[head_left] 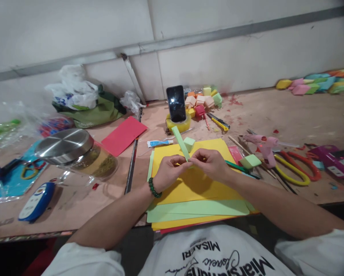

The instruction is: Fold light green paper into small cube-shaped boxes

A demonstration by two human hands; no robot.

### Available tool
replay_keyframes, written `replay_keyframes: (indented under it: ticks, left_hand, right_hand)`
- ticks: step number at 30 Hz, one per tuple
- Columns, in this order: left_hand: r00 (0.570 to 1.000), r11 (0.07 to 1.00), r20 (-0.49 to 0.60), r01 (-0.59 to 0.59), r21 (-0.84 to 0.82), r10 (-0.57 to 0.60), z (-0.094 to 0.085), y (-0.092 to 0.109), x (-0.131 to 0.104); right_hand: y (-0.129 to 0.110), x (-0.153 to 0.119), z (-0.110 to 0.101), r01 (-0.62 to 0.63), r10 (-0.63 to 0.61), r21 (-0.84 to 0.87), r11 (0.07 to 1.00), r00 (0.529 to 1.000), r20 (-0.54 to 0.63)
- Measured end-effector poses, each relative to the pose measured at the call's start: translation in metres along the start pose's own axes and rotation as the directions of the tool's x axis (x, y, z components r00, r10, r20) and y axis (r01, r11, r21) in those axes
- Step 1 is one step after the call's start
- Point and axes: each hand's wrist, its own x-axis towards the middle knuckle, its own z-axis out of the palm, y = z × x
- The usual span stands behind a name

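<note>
A light green paper strip (180, 142) rises at a slant from between my fingertips. My left hand (172, 171) pinches its lower end, a green bead bracelet on the wrist. Close beside it, my right hand (210, 162) has thumb and finger pressed on the same end of the strip. The exact fold at the fingertips is hidden. Just behind the hands a small light green paper box (189, 143) sits on yellow paper sheets (172, 193). Light green sheets (197, 211) stick out under the yellow ones.
A phone (176, 102) leans on a tape roll (178, 124) before folded paper boxes (200, 100). On the right lie a pink glue gun (265, 145), scissors (293, 174) and a cutter (218, 122). A lidded glass jar (101, 168) and red paper (124, 135) are left.
</note>
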Motion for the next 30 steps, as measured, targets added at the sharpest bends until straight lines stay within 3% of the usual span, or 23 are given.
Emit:
replay_keyframes:
  ticks: [10,14,20,27,30]
  left_hand:
    - [1.000,1.000,-0.003,0.013,0.017,-0.013,-0.0030,-0.0027,0.0040]
    - [1.000,0.996,-0.009,-0.018,0.087,0.019,-0.0016,-0.0022,0.0019]
    - [0.982,0.946,-0.062,-0.153,0.287,0.178,-0.0001,0.0008,-0.0002]
    - [0.996,0.981,0.002,-0.089,0.173,0.090,-0.0005,0.0029,0.0003]
    - [0.992,0.998,0.123,-0.043,0.045,0.037,-0.0047,0.0024,0.0029]
  right_hand:
    - [0.0045,0.0055,-0.0041,-0.050,0.038,0.119,0.992,0.994,0.099]
    - [0.0028,0.0025,-0.0019,0.027,-0.030,0.043,0.999,0.997,0.065]
    - [0.0038,-0.0005,-0.0009,0.160,-0.159,-0.022,0.987,0.986,0.050]
    - [-0.0006,-0.0008,-0.0056,0.063,-0.072,0.081,0.995,0.992,0.107]
    - [-0.0006,0.0021,-0.0092,-0.038,-0.015,0.240,0.970,0.976,0.216]
